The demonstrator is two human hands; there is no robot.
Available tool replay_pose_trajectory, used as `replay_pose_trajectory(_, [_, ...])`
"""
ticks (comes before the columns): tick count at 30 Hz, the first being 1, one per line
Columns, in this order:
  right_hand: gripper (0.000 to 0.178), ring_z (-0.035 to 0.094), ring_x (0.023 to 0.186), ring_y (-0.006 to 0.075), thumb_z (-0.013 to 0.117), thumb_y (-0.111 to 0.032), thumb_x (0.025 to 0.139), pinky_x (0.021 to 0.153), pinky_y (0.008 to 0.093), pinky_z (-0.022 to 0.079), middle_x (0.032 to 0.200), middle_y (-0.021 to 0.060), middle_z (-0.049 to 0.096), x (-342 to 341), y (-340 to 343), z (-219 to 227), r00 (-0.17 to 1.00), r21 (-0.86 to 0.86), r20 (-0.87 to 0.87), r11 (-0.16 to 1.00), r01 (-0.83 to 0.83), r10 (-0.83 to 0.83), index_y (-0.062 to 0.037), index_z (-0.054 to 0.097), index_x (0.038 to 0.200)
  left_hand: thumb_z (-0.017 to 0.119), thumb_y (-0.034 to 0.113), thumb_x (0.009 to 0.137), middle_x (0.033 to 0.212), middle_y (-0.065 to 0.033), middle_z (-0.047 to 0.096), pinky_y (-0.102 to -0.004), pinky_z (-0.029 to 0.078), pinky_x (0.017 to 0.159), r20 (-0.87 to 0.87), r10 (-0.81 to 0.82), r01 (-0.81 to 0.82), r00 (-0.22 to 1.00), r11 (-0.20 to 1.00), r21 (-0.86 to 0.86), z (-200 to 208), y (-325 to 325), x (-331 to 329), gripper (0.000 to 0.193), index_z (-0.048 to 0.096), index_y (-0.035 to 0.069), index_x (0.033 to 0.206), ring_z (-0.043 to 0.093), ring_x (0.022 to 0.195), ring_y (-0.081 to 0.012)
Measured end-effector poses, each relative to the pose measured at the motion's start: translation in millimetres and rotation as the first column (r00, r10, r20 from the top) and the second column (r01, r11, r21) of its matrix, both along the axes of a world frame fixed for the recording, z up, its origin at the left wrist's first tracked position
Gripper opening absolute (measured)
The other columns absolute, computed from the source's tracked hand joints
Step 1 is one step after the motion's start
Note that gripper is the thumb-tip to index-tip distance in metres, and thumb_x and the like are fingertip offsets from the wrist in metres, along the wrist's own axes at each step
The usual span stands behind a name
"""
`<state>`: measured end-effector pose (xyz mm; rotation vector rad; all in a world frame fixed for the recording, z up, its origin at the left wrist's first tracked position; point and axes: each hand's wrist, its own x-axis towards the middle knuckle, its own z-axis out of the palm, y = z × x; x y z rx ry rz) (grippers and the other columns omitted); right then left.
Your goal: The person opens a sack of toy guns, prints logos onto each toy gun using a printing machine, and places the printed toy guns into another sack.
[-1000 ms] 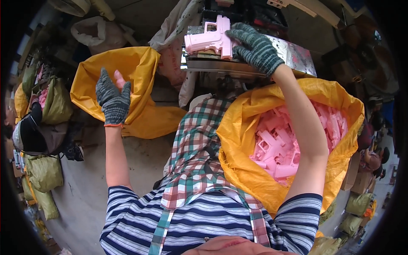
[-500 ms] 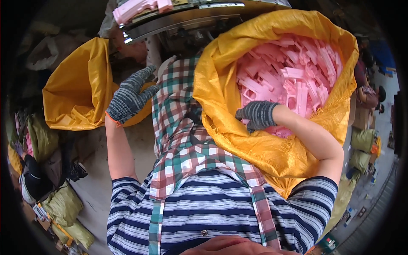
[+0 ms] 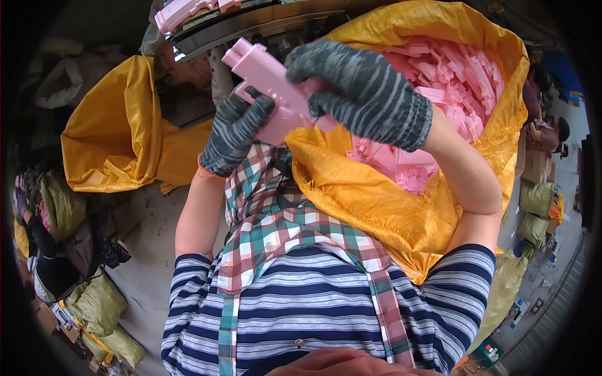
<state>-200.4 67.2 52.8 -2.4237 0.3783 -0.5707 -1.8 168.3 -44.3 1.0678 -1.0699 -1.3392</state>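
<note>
A pink plastic toy gun (image 3: 276, 81) is held up in front of my chest, its stubby muzzle end pointing to the upper left. My left hand (image 3: 237, 130), in a grey striped knit glove, grips its lower side with the thumb pressed against it. From the right, my right hand (image 3: 367, 91), gloved the same way, closes over its other end and hides part of it. Just behind that hand stands a wide-mouthed yellow woven sack (image 3: 376, 213) full of similar pink toy guns (image 3: 451, 81), heaped loosely.
Another yellow sack (image 3: 113, 144) gapes at the left. A machine or bench edge (image 3: 263, 34) runs across the top, with more pink pieces (image 3: 188, 11) on it. Olive sacks (image 3: 94, 304) and a co-worker (image 3: 53, 263) are at far left; more sacks (image 3: 536, 199) line the right.
My right hand has come up out of the filled sack toward the middle. My left hand has moved right to meet it. The toy gun is now between both hands.
</note>
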Motion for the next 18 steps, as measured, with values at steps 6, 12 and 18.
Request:
replay_pose_trajectory(6, [0.03,0.057,0.095,0.0333,0.065,-0.004,0.069,0.074,0.0385,0.049,0.11,0.0165,0.053,7,13,19,0.925,-0.222,-0.372,0.959,-0.175,0.082,-0.0057,0.058,0.099,0.051,0.009,0.088,0.103,-0.0137,0.061,-0.0335,0.049,0.079,0.445,-0.027,0.076,0.895,0.993,-0.093,-24,-1,25,0.025,0.058,0.006,0.112,0.061,0.088,-0.0271])
replay_pose_trajectory(12, [0.039,0.062,0.089,0.0255,0.076,-0.01,0.064,0.079,0.0315,0.05,0.098,0.0112,0.062,-11,-20,45,0.994,-0.216,0.022,0.971,0.105,-0.103,-0.0053,0.06,0.1,0.057,0.002,0.084,0.093,-0.0149,0.063,-0.0316,0.048,0.078,0.338,0.881,-0.383,0.33,0.452,-0.805,31,-36,40,0.023,0.057,-0.003,0.106,0.061,0.084,-0.0251])
replay_pose_trajectory(18, [0.046,0.062,0.088,0.0233,0.08,-0.016,0.065,0.08,0.0309,0.05,0.101,0.0083,0.064,-8,-34,39,0.986,-0.038,0.021,0.985,0.168,-0.167,-0.0065,0.06,0.106,0.067,0.027,0.08,0.12,-0.0145,0.055,-0.0416,0.036,0.098,0.597,0.802,-0.046,0.02,0.598,-0.8,71,-81,90,0.051,0.049,0.006,0.123,0.051,0.112,-0.0274])
